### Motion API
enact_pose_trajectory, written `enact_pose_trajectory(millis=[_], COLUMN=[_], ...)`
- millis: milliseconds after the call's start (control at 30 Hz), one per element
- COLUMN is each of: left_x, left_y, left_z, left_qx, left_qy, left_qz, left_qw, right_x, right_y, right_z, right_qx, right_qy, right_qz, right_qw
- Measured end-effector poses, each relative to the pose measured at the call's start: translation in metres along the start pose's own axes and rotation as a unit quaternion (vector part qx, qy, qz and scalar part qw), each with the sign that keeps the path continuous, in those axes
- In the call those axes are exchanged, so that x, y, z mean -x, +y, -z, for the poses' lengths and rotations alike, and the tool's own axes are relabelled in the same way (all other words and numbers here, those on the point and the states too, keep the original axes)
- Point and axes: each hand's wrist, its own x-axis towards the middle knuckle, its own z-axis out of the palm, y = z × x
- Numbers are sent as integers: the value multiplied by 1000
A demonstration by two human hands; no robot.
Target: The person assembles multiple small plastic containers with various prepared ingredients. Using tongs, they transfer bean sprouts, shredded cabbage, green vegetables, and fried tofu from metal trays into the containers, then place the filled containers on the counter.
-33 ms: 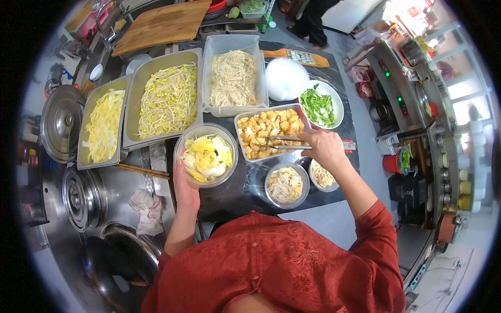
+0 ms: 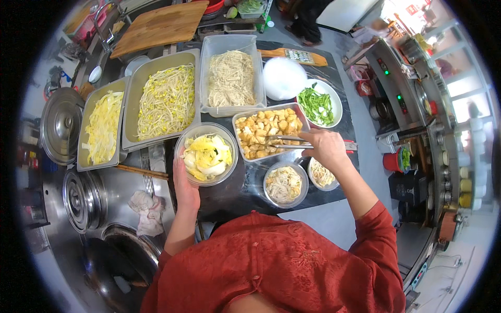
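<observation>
My left hand (image 2: 183,189) is wrapped round the side of a round clear plastic bowl (image 2: 207,181) holding sliced yellow-white cabbage (image 2: 207,156). My right hand (image 2: 326,148) grips metal tongs (image 2: 289,146), whose tips reach into a rectangular tub (image 2: 237,143) of browned tofu-like cubes (image 2: 274,122). Whether the tips pinch a cube is too small to tell. Nearer to me, below the tongs, stand two more round bowls, one (image 2: 303,199) with pale noodle-like strands (image 2: 283,184) and a second bowl (image 2: 324,188) partly hidden by my right forearm.
Behind the cabbage bowl stand trays of shredded cabbage (image 2: 104,124) and bean sprouts (image 2: 164,99), and a tub of pale strips (image 2: 232,78). Beyond the cubes are stacked clear lids or bowls (image 2: 284,78), chopped greens (image 2: 317,106) and a grater (image 2: 300,56). Chopsticks (image 2: 143,171) lie left. Another person's legs (image 2: 307,23) show far back.
The worktop's contents sit very slightly further left in the picture. The far person's legs have shifted a little. Both my hands keep their holds on the bowl and the tongs.
</observation>
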Motion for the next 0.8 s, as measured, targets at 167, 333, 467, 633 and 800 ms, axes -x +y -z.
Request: enact_pose_trajectory(millis=[167,333,467,633,800], left_x=[-10,-25,-24,-35,-32], left_y=[-25,-41,-39,-34,-21], left_z=[-25,-70,-90,-76,-41], left_qx=[-20,-20,0,47,26], left_qy=[21,-29,-88,-39,-25], left_qz=[-24,15,64,52,9], left_qw=[999,999,994,997,999], right_x=[34,49,56,43,12], right_y=[23,10,17,36,32], right_z=[40,74,93,69,18], right_qx=[-63,-118,-109,20,48], right_qy=[78,113,144,55,-17], right_qz=[-41,3,-21,-37,1], right_qw=[994,987,983,998,999])
